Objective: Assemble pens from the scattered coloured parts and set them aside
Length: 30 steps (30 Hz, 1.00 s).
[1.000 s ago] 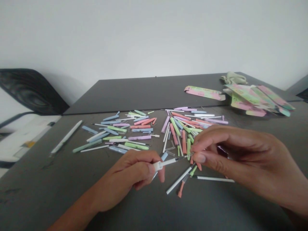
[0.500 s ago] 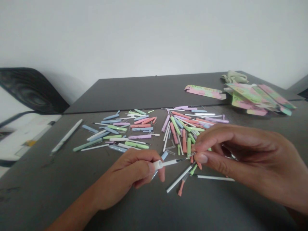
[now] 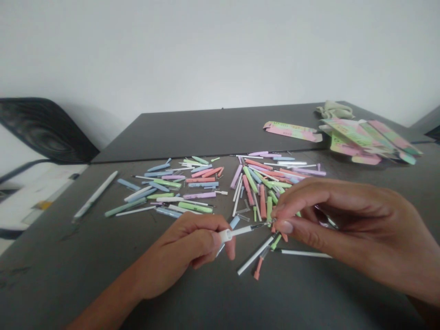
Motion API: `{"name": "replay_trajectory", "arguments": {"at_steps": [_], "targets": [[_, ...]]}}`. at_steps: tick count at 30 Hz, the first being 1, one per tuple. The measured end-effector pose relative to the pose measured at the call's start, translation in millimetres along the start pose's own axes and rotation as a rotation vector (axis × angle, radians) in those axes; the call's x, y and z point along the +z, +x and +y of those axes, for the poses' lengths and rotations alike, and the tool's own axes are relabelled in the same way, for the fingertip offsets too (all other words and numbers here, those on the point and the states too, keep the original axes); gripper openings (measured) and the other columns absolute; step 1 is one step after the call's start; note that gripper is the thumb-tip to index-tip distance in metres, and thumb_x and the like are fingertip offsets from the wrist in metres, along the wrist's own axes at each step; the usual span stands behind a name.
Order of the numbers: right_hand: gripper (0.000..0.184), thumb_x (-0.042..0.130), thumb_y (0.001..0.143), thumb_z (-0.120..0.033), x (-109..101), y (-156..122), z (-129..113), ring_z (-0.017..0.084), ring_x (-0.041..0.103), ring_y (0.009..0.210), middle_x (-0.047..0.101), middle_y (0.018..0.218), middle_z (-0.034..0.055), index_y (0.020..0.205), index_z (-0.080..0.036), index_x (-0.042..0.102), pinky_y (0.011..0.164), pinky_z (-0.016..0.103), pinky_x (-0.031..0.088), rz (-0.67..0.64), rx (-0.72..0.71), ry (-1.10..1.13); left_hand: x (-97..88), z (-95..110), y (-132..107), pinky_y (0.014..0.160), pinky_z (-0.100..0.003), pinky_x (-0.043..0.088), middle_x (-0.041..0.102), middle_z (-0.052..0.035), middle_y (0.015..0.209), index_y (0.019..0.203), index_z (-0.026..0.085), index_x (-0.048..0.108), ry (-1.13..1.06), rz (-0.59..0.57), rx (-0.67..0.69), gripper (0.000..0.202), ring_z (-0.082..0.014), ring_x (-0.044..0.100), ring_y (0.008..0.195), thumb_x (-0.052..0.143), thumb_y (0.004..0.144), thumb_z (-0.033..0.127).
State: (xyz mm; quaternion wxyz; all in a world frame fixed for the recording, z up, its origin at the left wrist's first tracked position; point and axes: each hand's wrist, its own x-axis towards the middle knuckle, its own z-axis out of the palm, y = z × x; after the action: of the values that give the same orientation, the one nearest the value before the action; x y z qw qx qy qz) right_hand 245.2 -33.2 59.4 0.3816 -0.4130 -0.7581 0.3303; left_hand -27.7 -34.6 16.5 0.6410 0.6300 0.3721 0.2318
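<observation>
My left hand is closed around a white pen barrel, its open end facing right. Out of that end sticks a pen refill with a white tube and a dark tip. My right hand pinches a tiny shiny piece, seemingly a spring, between thumb and forefinger at the refill's tip. The fingers hide most of it. Below the hands lie a loose white refill, an orange pen part and another refill.
Pen parts in several colours spread over the dark table, in a left pile and a right pile. A whitish pen lies at left. Flattened cartons and a cloth rest at back right. A chair stands left.
My right hand has shifted slightly left, bringing the small shiny piece closer along the refill's tip. My left hand has stayed nearly still.
</observation>
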Motion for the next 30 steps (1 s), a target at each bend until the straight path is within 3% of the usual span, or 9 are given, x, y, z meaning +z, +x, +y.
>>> {"name": "replay_trajectory", "arguments": {"at_steps": [17,25,30], "targets": [[0.009,0.083,0.09,-0.035,-4.4,-4.5,5.4,0.012,0.058,0.052,0.079,0.08,-0.0022,0.1,-0.036,0.084,0.042,0.025,0.042,-0.044,-0.053,-0.128,-0.9,1.4,-3.7,0.054,-0.027,0.027,0.043,0.0055,0.062,0.095,0.019,0.078,0.214,0.041,0.056,0.039,-0.0112,0.038,0.056,0.05,0.108,0.042],[0.01,0.079,0.093,-0.033,-1.1,-8.2,8.5,0.01,0.053,0.044,0.076,0.07,-0.0042,0.101,-0.035,0.083,0.037,0.024,0.035,-0.06,-0.075,-0.191,4.0,4.6,-4.7,0.061,-0.027,0.038,0.072,-0.0032,0.083,0.098,0.018,0.08,0.313,0.056,0.07,0.039,-0.0175,0.059,0.075,0.05,0.106,0.043],[0.012,0.081,0.093,-0.035,1.4,-6.8,8.5,0.009,0.053,0.044,0.071,0.062,-0.0059,0.104,-0.035,0.084,0.038,0.022,0.035,-0.053,-0.067,-0.195,7.5,8.5,-3.2,0.057,-0.024,0.037,0.064,0.0013,0.07,0.101,0.018,0.081,0.296,0.062,0.109,0.035,-0.012,0.051,0.061,0.053,0.106,0.038]]}}
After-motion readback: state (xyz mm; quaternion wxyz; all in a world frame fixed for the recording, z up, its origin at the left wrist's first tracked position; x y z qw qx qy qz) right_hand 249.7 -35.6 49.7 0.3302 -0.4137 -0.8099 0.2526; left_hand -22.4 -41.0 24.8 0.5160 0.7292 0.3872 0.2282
